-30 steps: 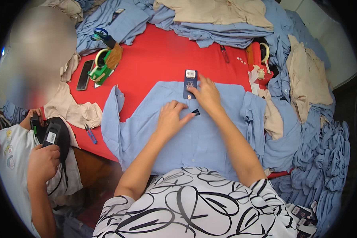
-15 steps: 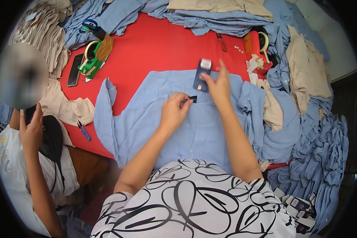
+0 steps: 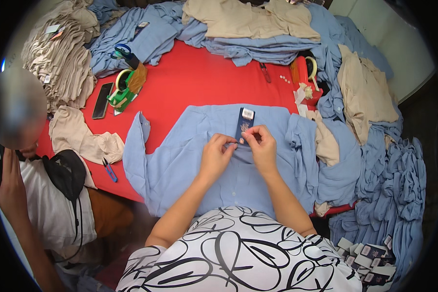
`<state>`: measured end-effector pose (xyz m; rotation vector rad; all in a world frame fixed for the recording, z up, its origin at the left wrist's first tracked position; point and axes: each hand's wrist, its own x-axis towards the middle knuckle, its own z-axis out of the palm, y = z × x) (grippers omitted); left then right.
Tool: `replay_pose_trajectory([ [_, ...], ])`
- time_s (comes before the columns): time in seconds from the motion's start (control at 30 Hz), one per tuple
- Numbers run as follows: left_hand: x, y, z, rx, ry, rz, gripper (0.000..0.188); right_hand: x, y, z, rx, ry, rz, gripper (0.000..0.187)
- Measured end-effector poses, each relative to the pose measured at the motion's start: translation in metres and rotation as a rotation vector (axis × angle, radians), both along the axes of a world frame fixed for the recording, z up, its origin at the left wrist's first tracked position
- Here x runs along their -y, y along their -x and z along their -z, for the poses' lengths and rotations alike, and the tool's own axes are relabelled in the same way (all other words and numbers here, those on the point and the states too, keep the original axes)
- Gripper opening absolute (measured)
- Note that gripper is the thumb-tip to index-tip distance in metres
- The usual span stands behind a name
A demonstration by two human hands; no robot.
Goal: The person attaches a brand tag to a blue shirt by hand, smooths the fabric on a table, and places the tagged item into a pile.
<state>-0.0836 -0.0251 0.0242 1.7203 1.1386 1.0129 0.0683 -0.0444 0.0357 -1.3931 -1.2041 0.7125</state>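
A light blue button-up shirt [image 3: 194, 146] lies spread out in front of me, its collar end away from me. My left hand [image 3: 217, 155] is closed in a pinch at the neckline, on the dark neck label, mostly hidden by the fingers. Close beside it, my right hand [image 3: 262, 153] pinches the lower end of a dark blue hang tag [image 3: 244, 125]. The tag has a white sticker at its far end and lies over the collar. Fingertips of both hands nearly meet; any string between them is too small to make out.
Around the red-covered table [image 3: 204, 78] lie piles of blue shirts [image 3: 136, 39] and beige garments [image 3: 58, 58]. A green tape dispenser [image 3: 124, 95], phone [image 3: 102, 100], blue thread snips [image 3: 110, 170] and red tape dispenser [image 3: 304, 73] surround the shirt. Another person [image 3: 44, 194] stands left; several tags [image 3: 372, 258] lie lower right.
My right hand has come down and in toward my left hand, and the hang tag now lies upright over the collar. The view has shifted slightly; the other person has moved left.
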Motion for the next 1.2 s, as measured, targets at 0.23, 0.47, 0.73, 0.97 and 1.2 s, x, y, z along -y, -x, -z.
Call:
replay_pose_trajectory([
  [0.23, -0.026, -0.008, -0.020, 0.270, 0.245, 0.104, 0.017, -0.012, -0.005, -0.036, 0.031, -0.018, -0.194, 0.011],
  [0.47, -0.033, 0.011, -0.015, -0.106, -0.223, -0.181, 0.012, 0.013, -0.038, -0.037, 0.681, 0.305, -0.449, 0.017],
  [0.73, 0.013, 0.031, 0.002, -0.473, -0.145, 0.251, 0.014, 0.052, -0.005, 0.017, 0.600, 0.122, -0.264, 0.009],
  [0.97, 0.010, 0.025, 0.015, -0.382, -0.154, 0.225, 0.014, 0.038, -0.005, 0.023, 0.659, 0.021, -0.264, 0.011],
  [1.2, 0.002, 0.025, 0.012, -0.259, -0.172, 0.000, 0.018, 0.023, -0.004, -0.001, 0.510, 0.163, -0.270, 0.008],
])
